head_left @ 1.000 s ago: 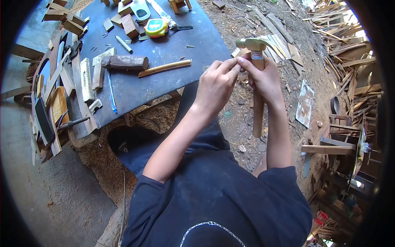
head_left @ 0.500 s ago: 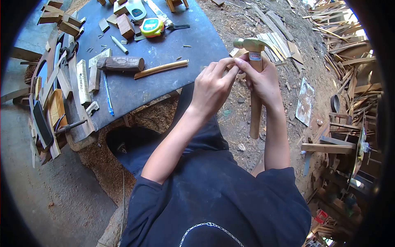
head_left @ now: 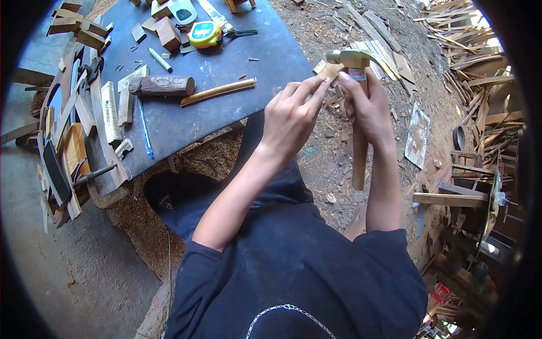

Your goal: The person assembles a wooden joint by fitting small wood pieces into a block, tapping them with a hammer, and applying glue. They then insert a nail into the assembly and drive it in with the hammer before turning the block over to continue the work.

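My right hand [head_left: 367, 107] is closed around the upper handle of a hammer [head_left: 359, 135], whose metal head shows above the fingers and whose handle hangs down. Just left of it, my left hand [head_left: 293, 113] pinches a small light wooden piece [head_left: 329, 70] between thumb and fingers. The far end of that piece lies close to the hammer head; whether they touch cannot be made out. Both hands are beyond the right edge of the dark blue table.
On the table [head_left: 226, 62] lie a tape measure [head_left: 204, 34], a dark wooden block [head_left: 162, 86], a split wooden strip [head_left: 218, 92], a blue pen [head_left: 144, 130] and a white marker [head_left: 159, 59]. A clamp [head_left: 95, 174] and wood pieces crowd its left side. Scrap wood [head_left: 497, 85] is piled at right.
My right hand and the hammer have moved slightly right, away from my left fingers. The small wooden piece now shows between the hands.
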### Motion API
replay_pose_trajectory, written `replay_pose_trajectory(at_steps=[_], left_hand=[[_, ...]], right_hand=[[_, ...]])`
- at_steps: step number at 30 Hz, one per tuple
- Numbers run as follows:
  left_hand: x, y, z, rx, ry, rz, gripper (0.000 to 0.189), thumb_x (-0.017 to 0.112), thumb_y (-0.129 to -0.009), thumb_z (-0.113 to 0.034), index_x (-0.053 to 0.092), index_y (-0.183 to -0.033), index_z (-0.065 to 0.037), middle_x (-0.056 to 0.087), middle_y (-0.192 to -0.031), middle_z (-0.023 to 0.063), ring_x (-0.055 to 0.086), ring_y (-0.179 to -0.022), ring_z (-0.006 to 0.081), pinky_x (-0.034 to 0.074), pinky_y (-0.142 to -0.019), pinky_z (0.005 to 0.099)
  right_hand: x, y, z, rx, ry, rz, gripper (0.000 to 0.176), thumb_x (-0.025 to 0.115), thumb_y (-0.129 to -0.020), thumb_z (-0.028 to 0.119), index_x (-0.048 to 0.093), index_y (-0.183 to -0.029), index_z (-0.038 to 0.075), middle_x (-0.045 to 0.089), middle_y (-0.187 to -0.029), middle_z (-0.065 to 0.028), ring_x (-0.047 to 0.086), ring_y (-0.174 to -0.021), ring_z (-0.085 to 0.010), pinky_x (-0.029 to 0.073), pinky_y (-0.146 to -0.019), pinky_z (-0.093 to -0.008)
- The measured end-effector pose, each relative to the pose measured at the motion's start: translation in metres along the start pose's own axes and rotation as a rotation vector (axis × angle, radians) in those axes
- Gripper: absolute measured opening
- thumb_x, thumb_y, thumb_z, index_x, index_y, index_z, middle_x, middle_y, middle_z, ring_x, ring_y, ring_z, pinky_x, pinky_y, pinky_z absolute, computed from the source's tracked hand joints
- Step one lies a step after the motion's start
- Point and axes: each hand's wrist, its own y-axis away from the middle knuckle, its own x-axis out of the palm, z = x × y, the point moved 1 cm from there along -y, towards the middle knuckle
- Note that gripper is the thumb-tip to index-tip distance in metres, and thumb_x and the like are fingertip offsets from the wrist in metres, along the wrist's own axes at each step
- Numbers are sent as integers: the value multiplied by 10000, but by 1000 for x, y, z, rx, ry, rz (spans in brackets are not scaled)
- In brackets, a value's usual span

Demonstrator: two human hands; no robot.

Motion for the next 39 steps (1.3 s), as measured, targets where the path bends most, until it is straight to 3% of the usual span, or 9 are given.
replay_pose_trajectory(at_steps=[4, 5, 8, 9, 12, 15, 32, 39], left_hand=[[3, 2, 2, 11, 19, -12, 337, 747, -915, -74, 747, -1251, -99, 735, -1162, 43, 719, -971, 231, 606, -817, 359], [3, 1, 2, 9, 25, -12, 338, 749, -912, -71, 747, -1249, -98, 734, -1163, 46, 718, -971, 233, 606, -820, 361], [2, 1, 1, 3, 36, -2, 341, 752, -906, -61, 746, -1246, -94, 730, -1170, 51, 716, -974, 239, 608, -824, 366], [2, 2, 1, 4, 34, 4, 342, 752, -906, -60, 745, -1247, -93, 729, -1174, 52, 716, -976, 240, 608, -824, 367], [2, 1, 1, 11, 32, 6, 344, 750, -910, -59, 739, -1253, -92, 724, -1182, 52, 715, -979, 239, 610, -819, 367], [2, 1, 1, 12, 37, 5, 342, 748, -917, -62, 737, -1257, -91, 723, -1182, 53, 714, -975, 237, 613, -814, 365], [1, 2, 2, 1, 29, 13, 385, 754, -901, -55, 733, -1283, -99, 726, -1184, 52, 711, -980, 237, 609, -838, 362], [2, 1, 1, -1, 37, 12, 368, 749, -901, -48, 739, -1265, -91, 724, -1182, 51, 709, -971, 237, 607, -835, 363]], right_hand=[[-21, 10, 17, -28, 104, 24, 343, 638, -1074, 327, 641, -1269, 44, 633, -781, 19, 527, -563, -49, 408, -506, -223], [-25, 14, 22, -56, 153, 17, 380, 627, -1083, 353, 664, -1285, 34, 634, -765, -10, 560, -577, -69, 415, -516, -259], [-37, 20, 37, -155, 470, 75, 380, 620, -1089, 357, 688, -1288, 40, 630, -755, -48, 592, -596, -93, 425, -536, -307], [-37, 21, 42, -188, 563, 110, 361, 604, -1097, 335, 687, -1270, 30, 635, -771, -122, 630, -625, -200, 453, -587, -375], [-37, 20, 40, -371, 657, 145, 360, 596, -1109, 318, 658, -1244, -10, 570, -750, -47, 516, -633, -115, 421, -591, -316], [-30, 24, 53, -299, 659, 124, 334, 587, -1097, 286, 658, -1268, 8, 650, -835, -214, 622, -727, -395, 486, -686, -454], [-22, 23, 51, -429, 766, 105, 279, 592, -1089, 265, 678, -1181, 16, 666, -844, -219, 663, -762, -412, 493, -679, -479], [-19, 28, 58, -449, 647, 35, 294, 605, -1085, 266, 667, -1181, -5, 680, -857, -230, 676, -732, -399, 499, -654, -473]])
